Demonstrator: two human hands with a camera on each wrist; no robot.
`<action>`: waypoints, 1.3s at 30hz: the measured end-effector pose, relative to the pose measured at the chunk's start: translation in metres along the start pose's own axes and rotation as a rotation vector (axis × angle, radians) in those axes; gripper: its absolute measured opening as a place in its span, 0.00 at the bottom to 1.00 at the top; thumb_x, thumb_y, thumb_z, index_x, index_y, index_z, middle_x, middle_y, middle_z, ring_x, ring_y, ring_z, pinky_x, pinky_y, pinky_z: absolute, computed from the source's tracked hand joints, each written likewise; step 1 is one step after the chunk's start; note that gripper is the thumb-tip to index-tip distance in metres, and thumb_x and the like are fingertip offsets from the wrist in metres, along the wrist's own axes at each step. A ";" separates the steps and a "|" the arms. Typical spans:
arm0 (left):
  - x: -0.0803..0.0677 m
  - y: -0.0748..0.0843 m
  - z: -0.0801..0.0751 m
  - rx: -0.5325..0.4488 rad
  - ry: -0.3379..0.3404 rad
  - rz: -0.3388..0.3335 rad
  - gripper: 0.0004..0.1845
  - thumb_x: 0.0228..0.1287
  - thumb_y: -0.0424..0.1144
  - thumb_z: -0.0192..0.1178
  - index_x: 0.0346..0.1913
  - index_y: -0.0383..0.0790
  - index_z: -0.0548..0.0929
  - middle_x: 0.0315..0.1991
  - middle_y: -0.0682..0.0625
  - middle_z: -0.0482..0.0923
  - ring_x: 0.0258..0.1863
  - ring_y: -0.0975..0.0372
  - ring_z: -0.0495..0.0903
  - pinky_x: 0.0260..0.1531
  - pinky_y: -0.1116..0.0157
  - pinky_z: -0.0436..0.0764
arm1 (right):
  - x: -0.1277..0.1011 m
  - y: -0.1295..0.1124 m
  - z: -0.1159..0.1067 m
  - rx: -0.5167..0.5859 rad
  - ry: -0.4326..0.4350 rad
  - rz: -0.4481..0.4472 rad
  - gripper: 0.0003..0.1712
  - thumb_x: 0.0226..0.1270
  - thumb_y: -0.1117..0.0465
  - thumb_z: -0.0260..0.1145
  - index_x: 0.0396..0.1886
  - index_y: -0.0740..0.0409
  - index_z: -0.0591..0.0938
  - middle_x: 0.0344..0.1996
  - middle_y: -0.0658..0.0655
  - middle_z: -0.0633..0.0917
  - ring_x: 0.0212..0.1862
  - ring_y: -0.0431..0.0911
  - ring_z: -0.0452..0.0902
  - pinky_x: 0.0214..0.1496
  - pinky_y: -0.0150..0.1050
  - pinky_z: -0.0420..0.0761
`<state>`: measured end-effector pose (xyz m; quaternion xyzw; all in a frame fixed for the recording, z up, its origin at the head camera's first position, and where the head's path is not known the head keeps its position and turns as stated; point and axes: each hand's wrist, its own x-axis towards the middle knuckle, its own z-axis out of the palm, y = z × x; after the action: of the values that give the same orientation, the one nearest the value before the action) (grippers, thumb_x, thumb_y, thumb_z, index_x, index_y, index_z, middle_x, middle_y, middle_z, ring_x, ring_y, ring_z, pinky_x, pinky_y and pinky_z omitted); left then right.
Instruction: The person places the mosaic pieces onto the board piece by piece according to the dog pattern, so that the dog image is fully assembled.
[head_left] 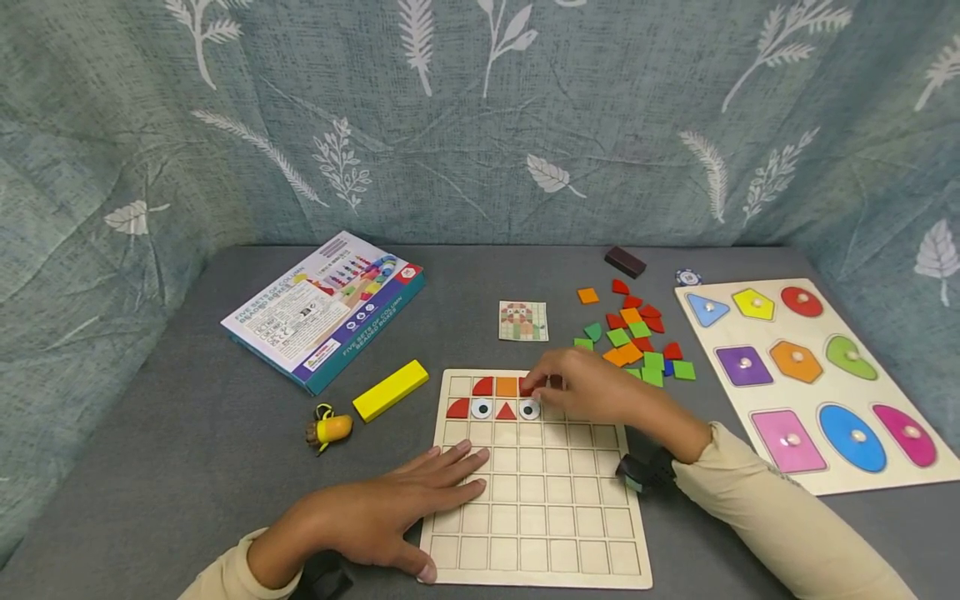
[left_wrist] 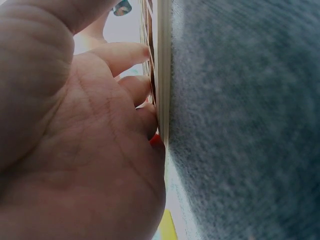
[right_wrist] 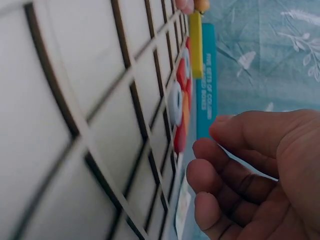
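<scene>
A wooden grid board (head_left: 532, 492) lies in front of the person. Its top rows hold red quarter-round pieces (head_left: 458, 408), an orange square (head_left: 507, 387), a red triangle (head_left: 506, 412) and two white eye discs (head_left: 482, 408). The left hand (head_left: 405, 504) rests with spread fingers on the board's left side, thumb near the lower left corner. Over the upper right part is the right hand (head_left: 581, 383), its fingertips beside a red piece (right_wrist: 180, 139) that sits in the top row. In the right wrist view these fingers are loosely bent, with nothing visible between them.
Beyond the board lies a small picture card (head_left: 522, 322). Loose coloured tiles (head_left: 632, 333) are scattered behind the right hand. A knobbed shape puzzle (head_left: 810, 392) is at the right. To the left are a yellow block (head_left: 391, 390), a small orange toy (head_left: 330, 428) and a flat box (head_left: 324, 308).
</scene>
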<state>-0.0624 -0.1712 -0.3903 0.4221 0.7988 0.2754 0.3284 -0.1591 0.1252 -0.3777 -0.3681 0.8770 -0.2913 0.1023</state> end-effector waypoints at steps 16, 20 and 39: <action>0.001 -0.003 0.002 0.008 0.006 0.015 0.48 0.57 0.51 0.69 0.77 0.51 0.54 0.78 0.56 0.32 0.75 0.56 0.30 0.70 0.47 0.35 | -0.015 0.049 -0.042 0.025 0.185 0.140 0.11 0.70 0.67 0.62 0.46 0.67 0.85 0.36 0.55 0.85 0.29 0.45 0.76 0.29 0.39 0.76; 0.001 -0.002 0.002 0.009 0.008 0.014 0.48 0.57 0.50 0.69 0.77 0.50 0.54 0.78 0.56 0.33 0.76 0.56 0.30 0.71 0.48 0.35 | -0.018 0.062 -0.051 0.019 0.200 0.207 0.12 0.71 0.67 0.61 0.48 0.67 0.84 0.38 0.57 0.85 0.35 0.47 0.78 0.31 0.39 0.77; 0.000 -0.002 0.001 -0.006 0.004 -0.001 0.48 0.57 0.53 0.68 0.77 0.51 0.54 0.78 0.57 0.33 0.76 0.57 0.30 0.70 0.46 0.37 | -0.016 0.091 -0.063 -0.008 0.217 0.332 0.13 0.69 0.69 0.60 0.51 0.68 0.83 0.44 0.65 0.84 0.39 0.52 0.78 0.39 0.44 0.77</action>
<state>-0.0623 -0.1715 -0.3926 0.4201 0.7988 0.2786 0.3284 -0.2263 0.2151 -0.3806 -0.1856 0.9328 -0.3046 0.0523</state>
